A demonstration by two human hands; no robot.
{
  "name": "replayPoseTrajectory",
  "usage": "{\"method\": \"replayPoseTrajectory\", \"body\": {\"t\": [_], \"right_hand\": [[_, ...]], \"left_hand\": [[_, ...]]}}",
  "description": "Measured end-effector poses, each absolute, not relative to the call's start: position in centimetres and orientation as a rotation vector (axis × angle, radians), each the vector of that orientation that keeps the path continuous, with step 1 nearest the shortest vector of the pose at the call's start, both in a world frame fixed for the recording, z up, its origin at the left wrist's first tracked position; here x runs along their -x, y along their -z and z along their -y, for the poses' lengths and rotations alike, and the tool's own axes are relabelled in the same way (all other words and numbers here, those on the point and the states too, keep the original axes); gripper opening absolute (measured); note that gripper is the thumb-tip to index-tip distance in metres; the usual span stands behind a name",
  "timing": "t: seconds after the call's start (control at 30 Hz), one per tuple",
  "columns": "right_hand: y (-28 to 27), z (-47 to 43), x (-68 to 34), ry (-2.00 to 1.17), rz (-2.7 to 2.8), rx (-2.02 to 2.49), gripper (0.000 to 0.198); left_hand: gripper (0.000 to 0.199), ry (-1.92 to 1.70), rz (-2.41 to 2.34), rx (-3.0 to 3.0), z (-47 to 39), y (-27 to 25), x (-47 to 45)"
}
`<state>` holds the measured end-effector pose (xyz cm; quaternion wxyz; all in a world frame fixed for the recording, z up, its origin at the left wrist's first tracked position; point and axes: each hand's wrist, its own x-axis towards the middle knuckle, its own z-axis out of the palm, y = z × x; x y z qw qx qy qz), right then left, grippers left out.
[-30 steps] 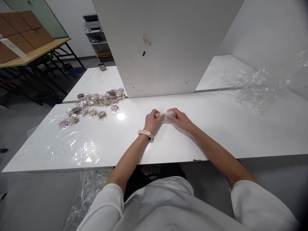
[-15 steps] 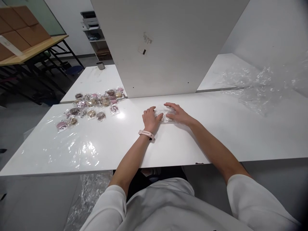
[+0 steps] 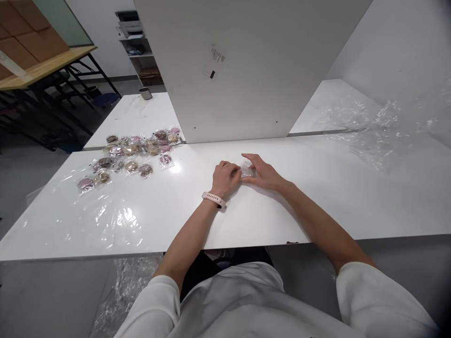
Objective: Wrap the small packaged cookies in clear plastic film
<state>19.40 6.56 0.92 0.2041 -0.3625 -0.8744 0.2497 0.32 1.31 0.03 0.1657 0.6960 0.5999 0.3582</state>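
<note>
Left hand point(image 3: 225, 178): fingers curled in, thumb and fingertips pinching the left edge of the wrap point(image 3: 248, 171). Right hand point(image 3: 265, 174): thumb and fingers spread apart, cupped round the wrap's right side, not clamped down. Wrap sits on the white table point(image 3: 246, 216) between the two hands, in front of the panel point(image 3: 239, 94). It's clear and crinkled; can't make out what's inside, if anything.

Handling, my guess: very light, soft, no stiffness of its own. Slick film, so it should skate on that smooth top. Tears or creases easily if yanked. Best hold is a fingertip pinch at opposite edges, no squeezing the middle, in case there's something crushable in there.

Further out: pink band point(image 3: 213, 199) on the left wrist, no brand I can read. Packets point(image 3: 131, 149) in clear film off to the left, pink, tan and brown contents; dark marks on some, nothing legible. Loose sheet point(image 3: 116, 218) nearer the front edge on that side, big film heap point(image 3: 373, 136) to the right.

Label point(image 3: 214, 61) on the panel: small lines of print plus a dark block, sits tilted, too small to read. Printer point(image 3: 131, 29) on the back shelf, no legible brand. Boxes point(image 3: 35, 33) look unmarked from here.
</note>
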Motion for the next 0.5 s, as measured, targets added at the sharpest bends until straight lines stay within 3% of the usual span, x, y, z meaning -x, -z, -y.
{"method": "replayPoseTrajectory", "body": {"t": [0.23,0.37,0.5], "right_hand": [[0.7,-4.6,-20.1,-0.420,2.381,1.019,0.039],[0.8,-7.3,-25.9,-0.184,1.949,1.418,0.049],[-1.0,-16.3,-31.7,0.018,1.532,1.739,0.060]], "left_hand": [[0.015,-1.206,-1.726,-2.081,0.1,0.1,-0.5],[0.026,-1.124,-1.783,-2.020,-0.4,0.6,-0.6],[0.028,-1.007,-1.776,-2.020,-1.3,1.1,-0.7]]}}
